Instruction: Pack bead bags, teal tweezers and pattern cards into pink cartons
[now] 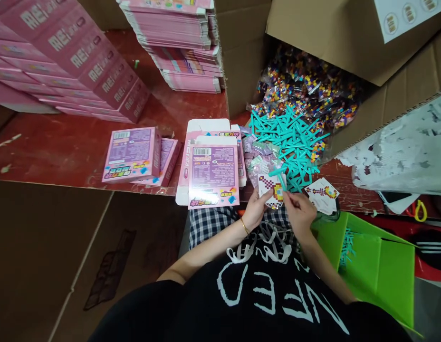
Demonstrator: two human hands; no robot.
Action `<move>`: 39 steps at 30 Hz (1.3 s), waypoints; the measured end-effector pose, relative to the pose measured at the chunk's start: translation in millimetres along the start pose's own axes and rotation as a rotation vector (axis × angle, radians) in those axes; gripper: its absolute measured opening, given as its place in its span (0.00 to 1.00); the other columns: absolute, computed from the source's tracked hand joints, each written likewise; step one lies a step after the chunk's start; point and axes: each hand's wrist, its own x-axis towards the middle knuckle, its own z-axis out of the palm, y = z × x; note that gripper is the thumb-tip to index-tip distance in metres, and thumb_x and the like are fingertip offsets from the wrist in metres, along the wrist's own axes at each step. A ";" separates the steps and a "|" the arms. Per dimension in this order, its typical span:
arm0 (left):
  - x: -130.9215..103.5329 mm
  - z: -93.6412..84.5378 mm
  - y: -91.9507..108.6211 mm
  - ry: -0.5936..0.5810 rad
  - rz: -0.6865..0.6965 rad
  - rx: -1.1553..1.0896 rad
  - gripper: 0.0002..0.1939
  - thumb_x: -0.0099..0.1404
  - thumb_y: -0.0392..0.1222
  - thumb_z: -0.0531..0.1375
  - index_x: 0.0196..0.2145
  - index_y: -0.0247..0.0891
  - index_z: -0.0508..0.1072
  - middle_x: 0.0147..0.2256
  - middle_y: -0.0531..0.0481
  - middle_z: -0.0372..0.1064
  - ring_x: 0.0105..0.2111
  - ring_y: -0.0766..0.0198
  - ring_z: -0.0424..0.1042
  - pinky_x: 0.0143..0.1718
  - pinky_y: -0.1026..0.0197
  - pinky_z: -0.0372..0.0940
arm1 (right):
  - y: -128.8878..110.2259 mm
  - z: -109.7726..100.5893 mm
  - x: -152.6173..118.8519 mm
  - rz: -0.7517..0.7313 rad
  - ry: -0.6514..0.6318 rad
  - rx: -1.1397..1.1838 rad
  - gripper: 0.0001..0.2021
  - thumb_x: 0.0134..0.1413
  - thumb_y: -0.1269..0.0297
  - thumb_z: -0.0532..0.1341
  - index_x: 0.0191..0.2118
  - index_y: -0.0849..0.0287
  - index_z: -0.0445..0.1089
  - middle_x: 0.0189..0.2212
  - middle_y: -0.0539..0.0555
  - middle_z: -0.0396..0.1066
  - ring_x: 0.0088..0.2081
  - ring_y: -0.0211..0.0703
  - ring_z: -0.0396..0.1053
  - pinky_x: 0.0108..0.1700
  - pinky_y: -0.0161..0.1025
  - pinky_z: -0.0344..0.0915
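Note:
My left hand (256, 209) grips a white printed card (266, 182) with a pixel pattern, its thumb on the front. A bit of clear, shiny packaging with coloured pieces shows at the card's lower edge. Across the top of the card lies a teal plastic stick (277, 171). My right hand (299, 209) is closed in a pinch at the card's right edge; what is between its fingertips is hidden. Just beyond the hands lie a heap of teal plastic sticks (290, 137) and small lilac packets (258, 154). More printed cards (322, 194) lie right of my right hand.
Flat pink boxes (214, 175) overlap the red table's (163, 108) front edge. Filled pink boxes (131, 152) lie left, with tall stacks (95, 61) behind. A carton (313, 33) holds bags of coloured pieces (306, 85). A green bin (377, 270) stands at right.

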 end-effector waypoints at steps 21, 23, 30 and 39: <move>-51.0 -8.1 62.0 -0.553 0.024 0.456 0.32 0.52 0.38 0.70 0.53 0.39 0.66 0.46 0.43 0.74 0.45 0.52 0.75 0.49 0.49 0.68 | -37.2 -32.1 65.6 0.105 -0.658 0.358 0.29 0.43 0.52 0.71 0.51 0.53 0.66 0.44 0.55 0.72 0.44 0.49 0.71 0.40 0.42 0.72; -56.5 -8.8 86.0 -0.548 0.105 0.539 0.32 0.53 0.39 0.70 0.54 0.39 0.65 0.47 0.42 0.72 0.46 0.52 0.74 0.49 0.50 0.69 | -52.5 -16.2 79.0 0.094 -0.820 0.421 0.25 0.43 0.52 0.72 0.46 0.54 0.68 0.40 0.53 0.73 0.40 0.46 0.72 0.38 0.40 0.72; -45.9 -65.1 154.8 0.141 0.875 0.818 0.41 0.55 0.52 0.68 0.61 0.44 0.55 0.62 0.39 0.49 0.62 0.47 0.56 0.62 0.44 0.55 | -81.5 126.2 165.9 0.097 -0.644 0.768 0.29 0.38 0.47 0.72 0.44 0.56 0.68 0.42 0.54 0.74 0.43 0.47 0.74 0.45 0.45 0.74; -19.6 -120.7 138.0 0.266 0.818 1.163 0.55 0.45 0.53 0.73 0.63 0.34 0.50 0.61 0.30 0.52 0.63 0.42 0.53 0.64 0.41 0.48 | -68.7 220.2 183.8 0.059 -0.893 0.618 0.33 0.30 0.47 0.74 0.43 0.60 0.69 0.40 0.55 0.75 0.41 0.44 0.73 0.49 0.48 0.71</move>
